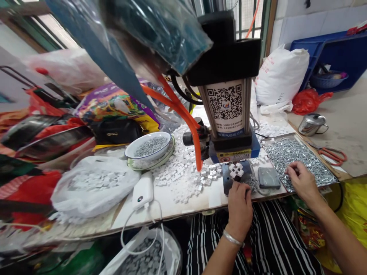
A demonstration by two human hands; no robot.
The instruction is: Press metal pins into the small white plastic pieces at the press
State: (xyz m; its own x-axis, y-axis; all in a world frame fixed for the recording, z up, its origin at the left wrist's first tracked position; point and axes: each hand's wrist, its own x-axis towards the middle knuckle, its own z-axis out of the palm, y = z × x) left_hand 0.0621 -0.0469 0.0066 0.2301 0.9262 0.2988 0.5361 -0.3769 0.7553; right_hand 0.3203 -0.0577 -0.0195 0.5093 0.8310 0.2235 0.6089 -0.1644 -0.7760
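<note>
The left hand (pixel 239 210) is at a dark metal jig (pixel 228 177) in front of the press, its fingers (pixel 235 186) curled just below a cross-shaped cluster of white plastic blocks (pixel 236 170); cannot tell if they grip anything. The right hand (pixel 301 181) is over a metal tray (pixel 315 156), its fingers (pixel 290 170) bent down, touching the screws (pixel 298 160); cannot tell if one is held. A grey pad (pixel 268 178) lies between jig and tray. Loose white blocks (pixel 180 172) are heaped on the table (pixel 183 206) left of the jig. Behind: a pneumatic press (pixel 226 103) with a QR label, orange hose (pixel 183 118). Further left, a white bowl of screws (pixel 149 147).
</note>
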